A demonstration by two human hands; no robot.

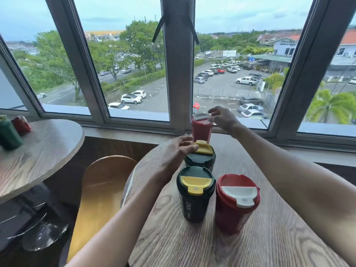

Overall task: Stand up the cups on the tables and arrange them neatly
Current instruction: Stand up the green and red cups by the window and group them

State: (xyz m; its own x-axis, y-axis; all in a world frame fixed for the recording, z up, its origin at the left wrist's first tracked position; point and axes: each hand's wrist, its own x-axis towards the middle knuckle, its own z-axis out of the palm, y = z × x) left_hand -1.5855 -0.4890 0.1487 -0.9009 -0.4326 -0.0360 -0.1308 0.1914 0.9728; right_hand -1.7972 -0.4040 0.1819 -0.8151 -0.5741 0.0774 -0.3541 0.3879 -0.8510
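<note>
Four lidded cups stand upright on the round wood-grain worktop (250,237), set in two pairs. Nearest the person, a dark green cup (194,197) with a yellow flip-lid flap and pale lettering down its side stands just beside a red cup (235,205) whose flap is white; the two look to be touching or nearly so. Beyond them the left hand (173,153) has its fingers loosely curled and apart, the fingertips resting on the yellow flap of a second dark green cup (200,160); this grip is not closed around the cup, only touching its lid from the left. That cup sits directly behind the near green one. Just past the left grip, toward the window (134,74), a second red cup (201,130) with a grey-white lid stands at the far edge of the worktop. The right hand (223,118) hovers at the right of that lid, fingers spread and bent, close to the rim; whether the fingertips actually touch it I cannot tell. Far to the left of both grips, on a separate round worktop (38,155), a green cup (8,133) and a red cup (21,124) are partly cut off by the frame edge, and their posture is unclear. A curved wooden chair back (104,182) shows between the two worktops.
</note>
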